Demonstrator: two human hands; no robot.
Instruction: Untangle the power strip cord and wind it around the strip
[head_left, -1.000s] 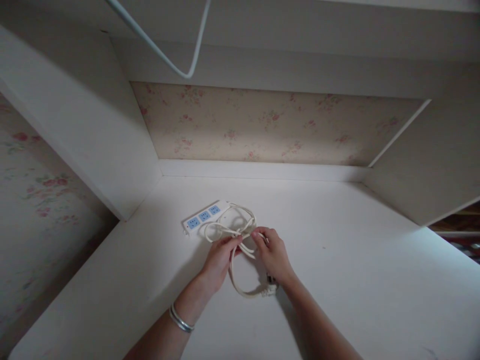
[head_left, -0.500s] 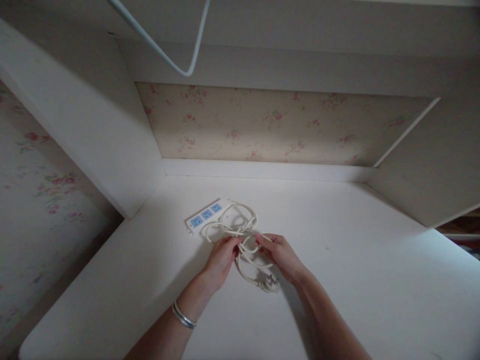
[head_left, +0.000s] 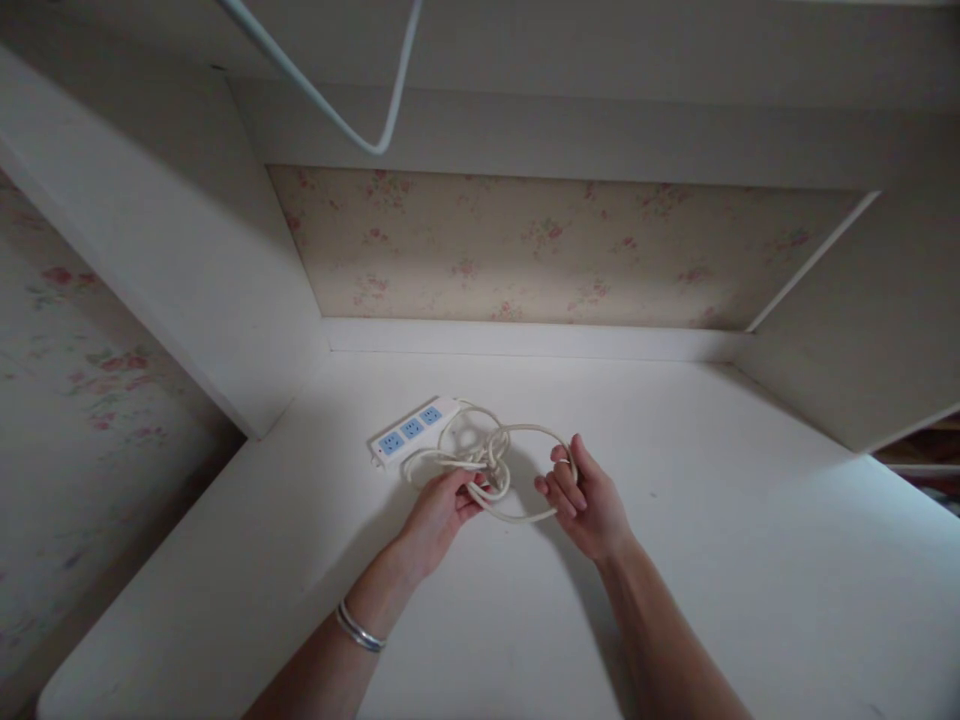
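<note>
Dimly lit, floral wallpaper (head_left: 495, 250) backs desk (head_left: 712, 560) and cord (head_left: 493, 458).

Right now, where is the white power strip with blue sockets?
In the head view, the white power strip with blue sockets lies on the white tabletop, left of centre, just beyond the left hand, beside the looped cream cord.

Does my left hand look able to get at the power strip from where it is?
Probably yes: the left hand is close to the power strip, though it is holding the cord, whose loops lie partly between them.
</note>
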